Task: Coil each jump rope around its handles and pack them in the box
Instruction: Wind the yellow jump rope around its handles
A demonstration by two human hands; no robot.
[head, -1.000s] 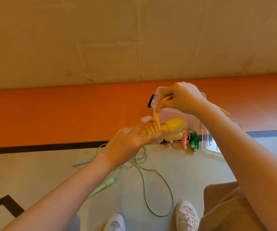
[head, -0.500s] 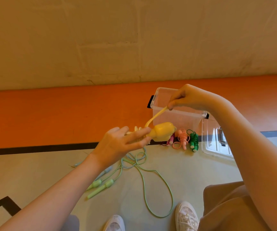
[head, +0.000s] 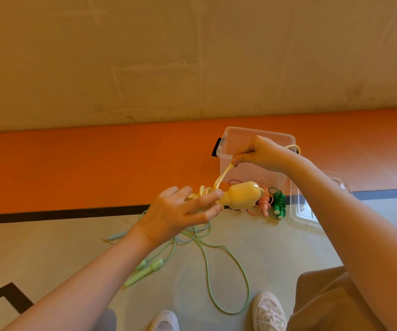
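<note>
Gym floor [head: 276, 247], both hands winding yellow rope [head: 222, 176], open box [head: 231, 139] behind

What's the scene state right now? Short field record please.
left hand: grips yellow rope handles, coils partly wound
right hand: pinches yellow cord, pulled taut
box: clear, open, on floor; contents cannot be made out
lid: off, right of box
coiled on floor: pink rope, dark green rope
uncoiled: light green rope

Left hand [head: 180, 211] holds yellow handles [head: 235, 195] (partly coiled); right hand [head: 262, 152] pinches the cord [head: 223, 174]
</note>
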